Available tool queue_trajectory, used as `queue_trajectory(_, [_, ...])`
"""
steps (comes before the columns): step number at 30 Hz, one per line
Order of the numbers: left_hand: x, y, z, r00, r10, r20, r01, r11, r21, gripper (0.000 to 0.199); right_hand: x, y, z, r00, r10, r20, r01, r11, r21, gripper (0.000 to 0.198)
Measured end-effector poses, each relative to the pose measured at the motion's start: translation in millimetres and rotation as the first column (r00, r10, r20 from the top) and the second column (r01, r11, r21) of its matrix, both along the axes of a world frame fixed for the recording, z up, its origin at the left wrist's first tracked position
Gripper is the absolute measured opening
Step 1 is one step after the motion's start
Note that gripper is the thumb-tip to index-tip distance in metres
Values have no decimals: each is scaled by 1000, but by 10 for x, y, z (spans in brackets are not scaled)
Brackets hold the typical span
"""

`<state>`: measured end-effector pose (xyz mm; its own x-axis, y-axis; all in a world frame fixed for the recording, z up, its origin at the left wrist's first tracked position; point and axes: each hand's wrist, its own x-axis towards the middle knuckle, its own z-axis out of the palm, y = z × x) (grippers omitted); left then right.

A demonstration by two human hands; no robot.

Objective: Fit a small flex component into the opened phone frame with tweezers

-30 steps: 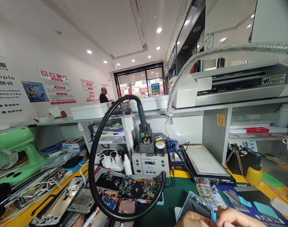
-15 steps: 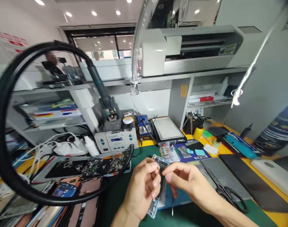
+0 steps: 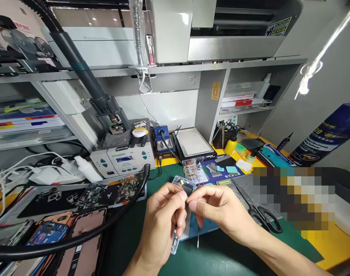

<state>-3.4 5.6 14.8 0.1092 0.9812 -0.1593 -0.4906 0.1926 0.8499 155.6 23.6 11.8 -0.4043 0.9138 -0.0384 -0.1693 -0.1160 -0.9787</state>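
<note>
A small gold flex cable (image 3: 182, 186) is pinched between the thumb and index finger of my left hand (image 3: 166, 220). Thumb and index finger of my right hand (image 3: 216, 209) close on the cable's lower end, near the left fingertips. Under my right hand a thin metal tool (image 3: 198, 239) points down; its upper part is hidden, and I cannot tell how it is held. Below both hands lies a phone frame (image 3: 175, 245), largely covered by the left hand, with its top end showing behind the fingers. It rests partly over a blue pad (image 3: 208, 226).
Black scissors (image 3: 265, 218) lie to the right on a grey perforated plate. A black hose (image 3: 117, 220) curves across phone parts (image 3: 85, 245) at left. Behind stand a hot-air station (image 3: 123, 159), a soldering station (image 3: 163, 140) and a flat heating plate (image 3: 193, 143).
The view has tilted down and shifted right. My left hand has raised the gold flex cable so it shows clearly, and my right fingertips have come closer to the left ones.
</note>
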Motion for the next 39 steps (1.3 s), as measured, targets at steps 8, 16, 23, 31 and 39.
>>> queue_trajectory(8, [13, -19, -13, 999, -39, -21, 40, 999, 3, 23, -13, -4, 48, 1000, -3, -21, 2, 1000, -29, 28])
queue_trajectory(16, [4, -29, -23, 998, -44, -53, 44, 999, 3, 21, 4, 2, 75, 999, 29, -32, -31, 999, -44, 29])
queue_trajectory(23, [-1, -39, 9, 994, -81, -76, 80, 997, -16, 21, 36, 14, 8, 995, 83, -48, -86, 994, -64, 29])
queue_trajectory(31, [-6, -34, -9, 987, -125, -100, 123, 992, -27, 25, 39, 14, 5, 992, 100, -81, -107, 989, -99, 27])
queue_trajectory(39, [-13, -26, 15, 980, -194, -40, 191, 980, -52, 25, 30, 41, 14, 989, 86, -118, -102, 986, -132, 29])
